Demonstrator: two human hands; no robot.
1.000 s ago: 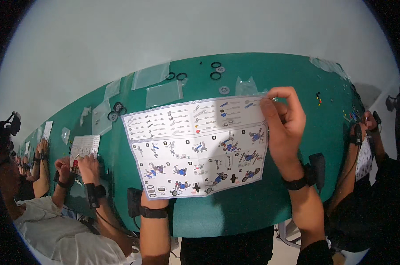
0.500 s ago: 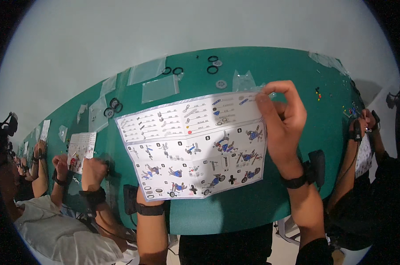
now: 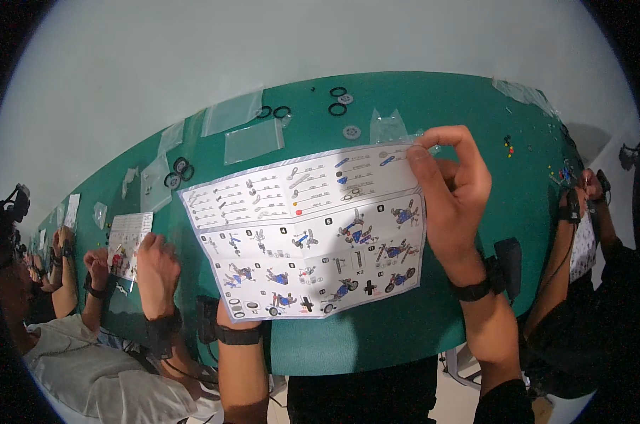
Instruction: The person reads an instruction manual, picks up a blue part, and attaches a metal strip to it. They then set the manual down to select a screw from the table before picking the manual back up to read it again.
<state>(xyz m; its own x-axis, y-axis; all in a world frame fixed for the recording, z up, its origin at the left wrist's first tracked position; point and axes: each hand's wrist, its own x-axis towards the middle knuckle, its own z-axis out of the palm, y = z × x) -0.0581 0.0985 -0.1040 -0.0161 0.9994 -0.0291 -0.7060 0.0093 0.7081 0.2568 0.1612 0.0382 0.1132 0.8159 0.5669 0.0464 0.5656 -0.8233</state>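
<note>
An unfolded instruction sheet (image 3: 309,233), creased and printed with a parts list and numbered pictures of a motorcycle model, is held up in front of me over the table. At its upper right corner my right hand (image 3: 455,194) pinches the paper between thumb and curled forefinger. My left hand (image 3: 229,317) is behind the sheet's lower left corner; its fingers are hidden, and only the strapped wrist and a sliver of hand show below the edge.
On the green table (image 3: 306,353), black tire rings (image 3: 337,109), grey wheel hubs (image 3: 351,132) and clear plastic bags (image 3: 255,141) lie beyond the sheet. Small coloured pieces (image 3: 509,150) are at right. Co-workers' hands (image 3: 157,272) are busy at left, another person's (image 3: 590,185) at right.
The sheet has shifted very slightly left, still in my right hand's pinch. At left, a co-worker's near hand has risen and opened somewhat.
</note>
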